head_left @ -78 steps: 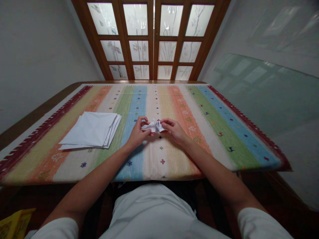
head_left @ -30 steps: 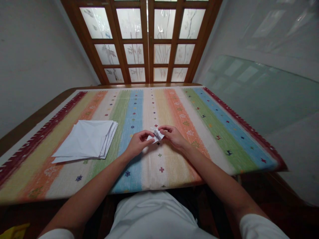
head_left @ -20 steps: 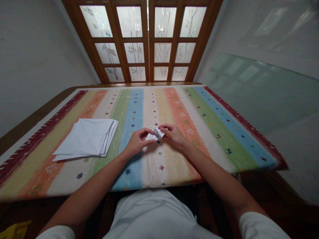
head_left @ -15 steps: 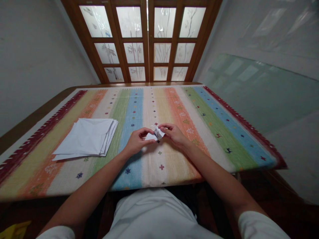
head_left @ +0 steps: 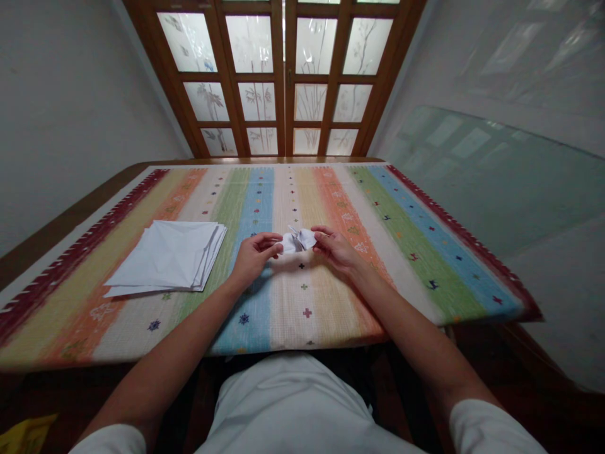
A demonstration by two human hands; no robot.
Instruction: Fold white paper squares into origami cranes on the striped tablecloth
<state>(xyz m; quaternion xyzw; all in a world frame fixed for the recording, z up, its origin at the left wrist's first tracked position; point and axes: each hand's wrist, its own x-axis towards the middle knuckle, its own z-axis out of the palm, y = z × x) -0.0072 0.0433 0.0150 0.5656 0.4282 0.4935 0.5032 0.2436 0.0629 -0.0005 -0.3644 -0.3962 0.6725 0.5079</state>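
A small folded white paper crane (head_left: 297,240) is held between my two hands, a little above the striped tablecloth (head_left: 326,302). My left hand (head_left: 256,253) pinches the paper's left wing between thumb and fingers. On the other side, my right hand (head_left: 335,249) grips the right wing the same way. Thin points of paper stick up from the middle, and both wings spread outward. To the left of my left hand lies a stack of white paper sheets (head_left: 165,255), its edges slightly uneven.
The tablecloth covers a wooden table (head_left: 94,189) whose left and far edges show. Wooden doors with glass panes (head_left: 283,82) stand beyond it. A pale glass panel (head_left: 482,164) is at the right wall. Something yellow (head_left: 28,434) lies low at the left.
Both hands have moved slightly apart and away from me, drawing the paper crane's wings out wider. The camera view has shifted a little. The paper stack stays where it lay.
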